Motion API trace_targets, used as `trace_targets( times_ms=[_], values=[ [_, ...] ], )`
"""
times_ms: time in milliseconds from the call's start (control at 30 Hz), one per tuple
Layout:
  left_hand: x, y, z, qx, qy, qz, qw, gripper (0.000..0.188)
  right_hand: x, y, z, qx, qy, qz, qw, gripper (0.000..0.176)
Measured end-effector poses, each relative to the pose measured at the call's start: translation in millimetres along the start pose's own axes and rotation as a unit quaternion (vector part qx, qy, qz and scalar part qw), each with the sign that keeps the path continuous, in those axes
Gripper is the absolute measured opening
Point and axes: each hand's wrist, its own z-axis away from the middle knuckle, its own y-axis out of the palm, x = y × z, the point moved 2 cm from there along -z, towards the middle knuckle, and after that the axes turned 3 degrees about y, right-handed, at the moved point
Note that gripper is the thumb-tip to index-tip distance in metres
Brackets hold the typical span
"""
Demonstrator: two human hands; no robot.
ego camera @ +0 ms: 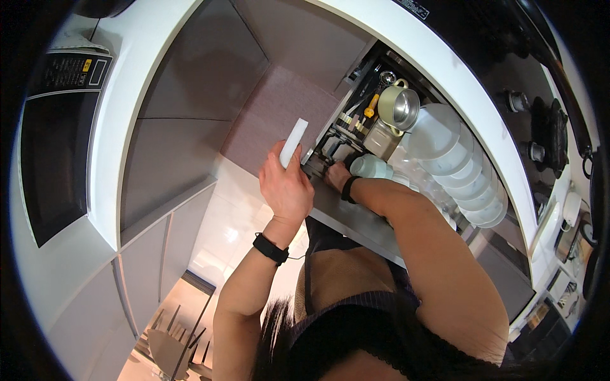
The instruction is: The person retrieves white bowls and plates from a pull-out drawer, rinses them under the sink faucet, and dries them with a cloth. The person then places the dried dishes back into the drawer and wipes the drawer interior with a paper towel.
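Note:
Over the floor beside an open drawer [357, 224], my left hand [286, 185] grips a flat white block [293, 143]. My right hand [337, 175] reaches into the drawer's near corner, beside stacked pale green cups [369, 165]; its fingertips are partly hidden, so I cannot tell what they touch. Farther in are a pale yellow-green metal pot [399, 107], a clear lidded container [381, 139] and an orange-handled utensil [371, 105]. A row of whitish bowls [457, 162] leans along the drawer's far side. Each wrist has a black band.
A white countertop [476, 81] with a black cooktop [476, 28] runs past the drawer. Grey cabinet fronts [190, 85] and a black microwave or oven [59, 157] stand at the left. A chair [169, 347] is on the floor at lower left.

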Motion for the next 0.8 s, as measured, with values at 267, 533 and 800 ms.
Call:
trace_targets(
  times_ms=[267, 533, 800],
  values=[
    [0.5, -0.2, 0.4, -0.003, 0.013, -0.002, 1.000, 0.043, 0.3, 3.2, 0.7, -0.004, 0.009, -0.005, 1.000, 0.017],
    [1.4, 0.5, 0.9, -0.008, 0.026, -0.004, 1.000, 0.042, 4.0, 8.4, 1.6, -0.011, 0.020, -0.019, 1.000, 0.017],
    [0.2, -0.5, 0.5, -0.011, 0.020, -0.001, 1.000, 0.043, -3.0, -3.9, 0.9, 0.001, 0.073, -0.137, 0.988, 0.017]
  ],
)
